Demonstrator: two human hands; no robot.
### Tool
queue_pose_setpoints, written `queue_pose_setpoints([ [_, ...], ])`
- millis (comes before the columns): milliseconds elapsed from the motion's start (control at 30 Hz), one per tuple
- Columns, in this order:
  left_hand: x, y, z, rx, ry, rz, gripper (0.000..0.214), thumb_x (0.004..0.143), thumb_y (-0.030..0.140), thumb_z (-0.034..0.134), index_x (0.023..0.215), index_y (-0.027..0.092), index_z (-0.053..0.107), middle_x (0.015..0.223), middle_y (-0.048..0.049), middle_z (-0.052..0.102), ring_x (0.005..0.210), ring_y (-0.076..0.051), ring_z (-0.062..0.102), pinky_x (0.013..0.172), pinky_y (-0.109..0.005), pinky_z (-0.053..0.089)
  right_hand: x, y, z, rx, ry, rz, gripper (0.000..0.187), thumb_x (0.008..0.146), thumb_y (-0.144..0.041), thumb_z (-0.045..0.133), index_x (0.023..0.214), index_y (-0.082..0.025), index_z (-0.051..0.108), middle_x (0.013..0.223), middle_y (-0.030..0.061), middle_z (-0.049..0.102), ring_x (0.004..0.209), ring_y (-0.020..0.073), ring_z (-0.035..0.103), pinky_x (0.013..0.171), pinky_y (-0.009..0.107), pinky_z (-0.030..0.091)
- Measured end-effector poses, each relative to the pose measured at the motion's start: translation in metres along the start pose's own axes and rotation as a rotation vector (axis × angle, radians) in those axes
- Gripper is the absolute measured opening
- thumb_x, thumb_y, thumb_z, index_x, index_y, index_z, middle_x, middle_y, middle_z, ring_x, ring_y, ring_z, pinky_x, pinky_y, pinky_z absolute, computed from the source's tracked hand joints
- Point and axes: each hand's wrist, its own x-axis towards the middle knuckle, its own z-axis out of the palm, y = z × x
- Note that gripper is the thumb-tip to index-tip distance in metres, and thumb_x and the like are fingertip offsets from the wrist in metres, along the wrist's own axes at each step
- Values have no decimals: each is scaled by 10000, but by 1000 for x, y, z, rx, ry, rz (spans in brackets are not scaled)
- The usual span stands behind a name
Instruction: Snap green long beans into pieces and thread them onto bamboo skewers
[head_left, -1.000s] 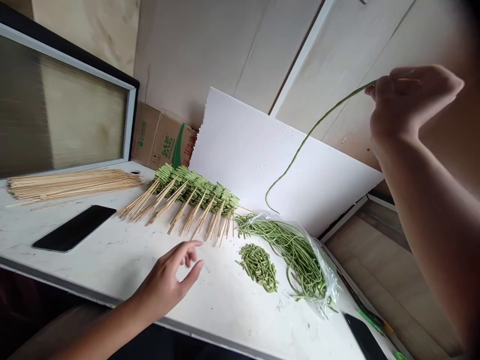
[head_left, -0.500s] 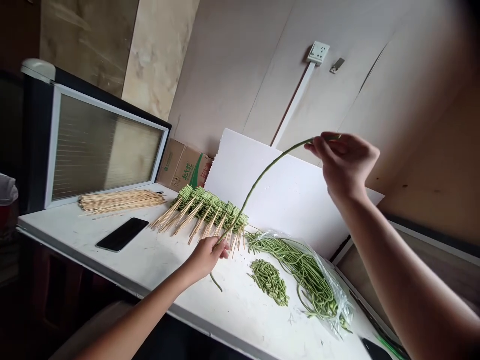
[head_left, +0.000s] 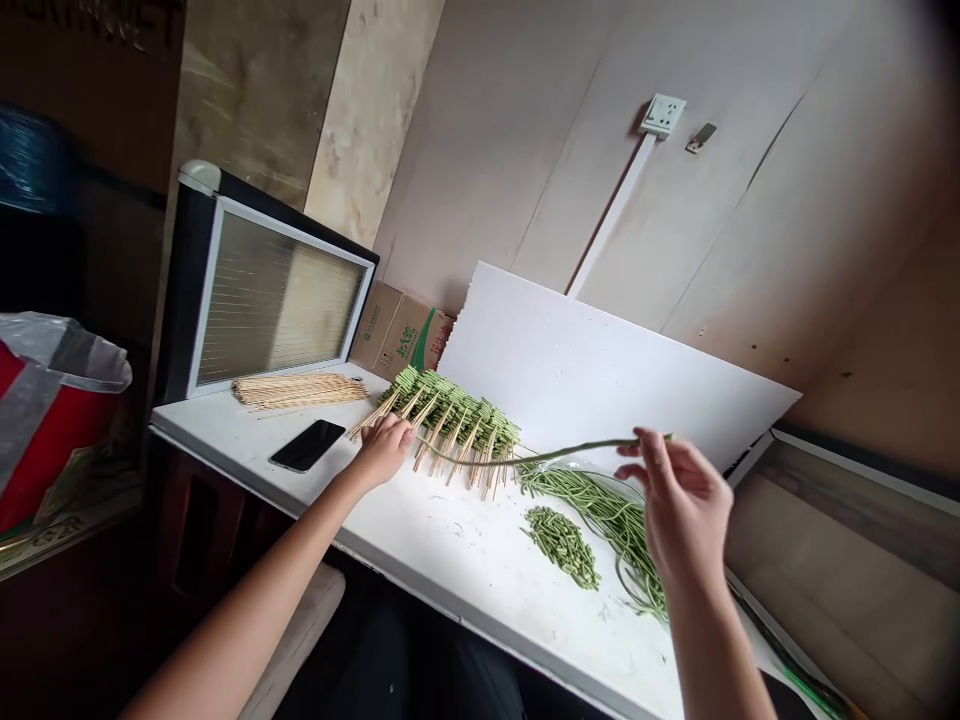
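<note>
One long green bean (head_left: 517,461) hangs in a shallow curve between my two hands, above the table. My left hand (head_left: 386,447) is closed around its left end, in front of the skewered bean pieces (head_left: 457,405). At the other end, my right hand (head_left: 679,490) pinches the bean between thumb and fingers. Below it lies a heap of loose long beans (head_left: 600,520) in a clear plastic bag, partly hidden by my right hand and forearm. A small pile of short cut bean pieces (head_left: 562,545) sits on the white table (head_left: 450,560) between my arms.
Bare bamboo skewers (head_left: 300,390) lie at the far left, with a black phone (head_left: 308,445) in front of them. A cardboard box (head_left: 401,330) and a white board (head_left: 600,360) stand along the back. A red bag (head_left: 30,430) is on the left, off the table.
My right hand has come down and my left hand has moved left and up. The bean went from a steep arch to a nearly level sag. The view has shifted left.
</note>
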Motion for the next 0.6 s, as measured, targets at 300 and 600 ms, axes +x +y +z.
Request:
queue_pose_setpoints([
  [300,-15,-11,34,80,-127,81,193,961,265,523,922,184,693,1156,-143,621,1237,-357,502,1061,-524,314,-66,58,-12,41,-280,442,339,853,-556,765,949,-234,807,909,104,786,773,273,720,576,371,575],
  [600,-54,118,7,-466,-255,323,380,1064,459,434,1116,195,703,1145,-111,698,1124,-265,627,1020,-424,483,-80,58,-12,162,-386,558,354,826,-562,794,948,-230,798,883,117,793,830,276,731,619,349,578],
])
